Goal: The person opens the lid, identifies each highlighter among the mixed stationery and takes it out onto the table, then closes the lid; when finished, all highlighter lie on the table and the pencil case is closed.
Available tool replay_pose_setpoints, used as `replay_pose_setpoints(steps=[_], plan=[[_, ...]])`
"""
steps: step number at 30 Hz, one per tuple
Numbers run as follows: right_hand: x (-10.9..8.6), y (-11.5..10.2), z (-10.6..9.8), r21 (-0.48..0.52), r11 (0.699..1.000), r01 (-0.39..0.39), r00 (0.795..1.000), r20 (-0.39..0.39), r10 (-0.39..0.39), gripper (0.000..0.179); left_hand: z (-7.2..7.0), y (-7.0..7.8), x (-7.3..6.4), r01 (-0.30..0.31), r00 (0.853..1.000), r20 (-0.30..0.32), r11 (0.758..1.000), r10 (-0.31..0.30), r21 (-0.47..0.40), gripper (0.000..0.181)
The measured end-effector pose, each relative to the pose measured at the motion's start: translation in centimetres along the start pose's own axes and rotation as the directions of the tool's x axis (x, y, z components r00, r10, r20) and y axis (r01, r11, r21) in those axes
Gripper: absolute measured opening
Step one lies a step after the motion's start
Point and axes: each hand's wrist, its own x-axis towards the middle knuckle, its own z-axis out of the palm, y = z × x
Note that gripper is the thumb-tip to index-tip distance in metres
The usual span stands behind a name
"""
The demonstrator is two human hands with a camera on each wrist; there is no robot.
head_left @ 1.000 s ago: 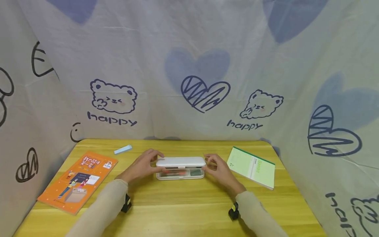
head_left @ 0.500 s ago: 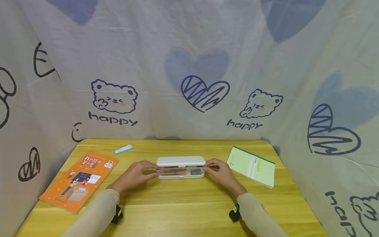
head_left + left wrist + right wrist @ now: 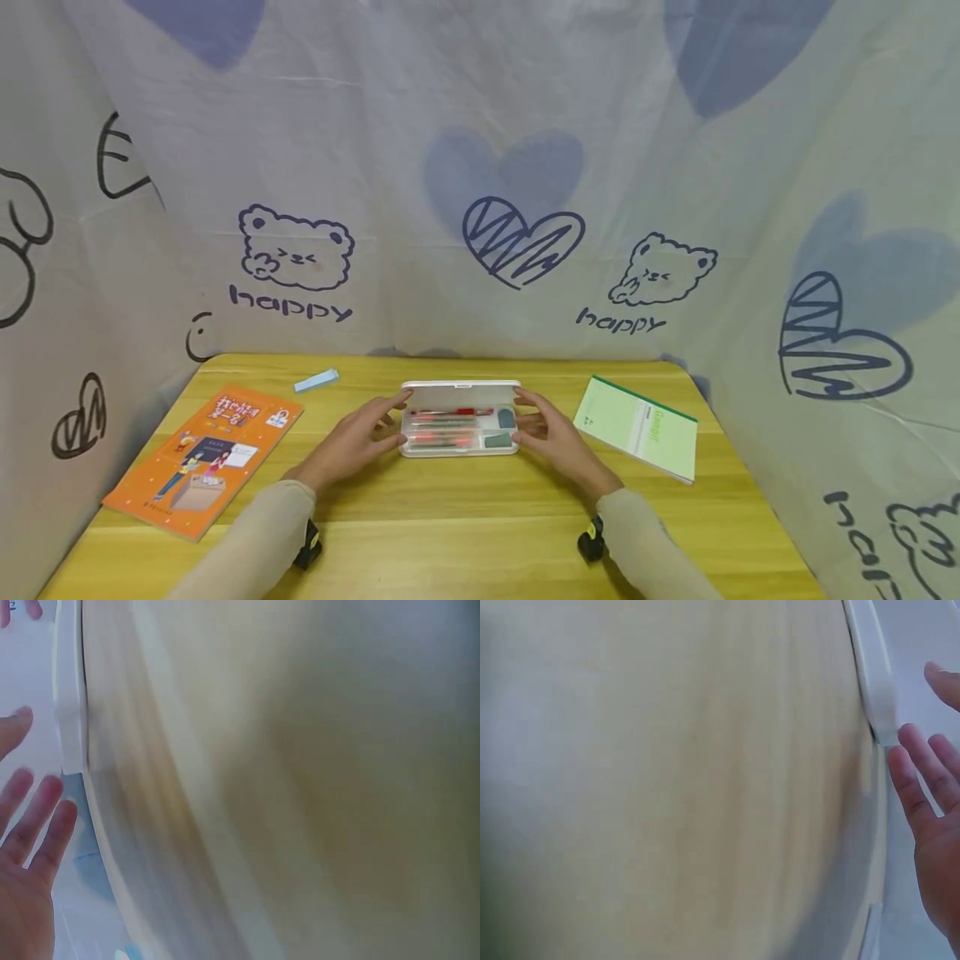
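Observation:
A white pencil case (image 3: 461, 452) lies at the middle of the table with its lid (image 3: 480, 394) swung up and tilted back. Inside are a red pen (image 3: 465, 412), more slim pens or pencils behind a clear cover, and a dark green block (image 3: 497, 441) at the right. My left hand (image 3: 351, 443) is at the case's left end, fingertips at its edge. At the other end, the fingertips of my right hand (image 3: 561, 442) touch or nearly touch the lid corner and side. Both wrist views show extended fingers beside the white case wall (image 3: 71, 697).
To the left lies an orange book (image 3: 202, 462), with a small light blue bar (image 3: 317, 381) beyond it. A green notebook (image 3: 637, 427) is to the right. A printed cloth (image 3: 405, 250) hangs behind the table (image 3: 450, 533) and at its sides.
The lid has swung from partly raised to well open, showing the contents. My left hand drew back from the lid, then returned to the left end. My right hand stays at the right end.

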Motion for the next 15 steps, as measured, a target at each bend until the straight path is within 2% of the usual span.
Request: replay_pose_setpoints(steps=[3,7,15], plan=[[0.5,-0.3,0.0,-0.055,0.998,0.008,1.000,0.003,-0.007,0.088,0.2,0.1,0.5,-0.001,1.000,-0.012,0.999,0.002,0.050,0.081],[1.2,-0.6,0.1,-0.118,0.993,-0.002,1.000,0.007,0.002,0.096,0.4,0.2,1.2,-0.001,0.999,0.036,0.997,-0.002,0.083,0.086],[2.4,-1.2,-0.1,-0.266,0.964,-0.022,0.992,0.113,0.054,0.101,0.4,0.7,2.6,0.106,0.982,0.146,0.988,-0.122,0.113,0.086]])
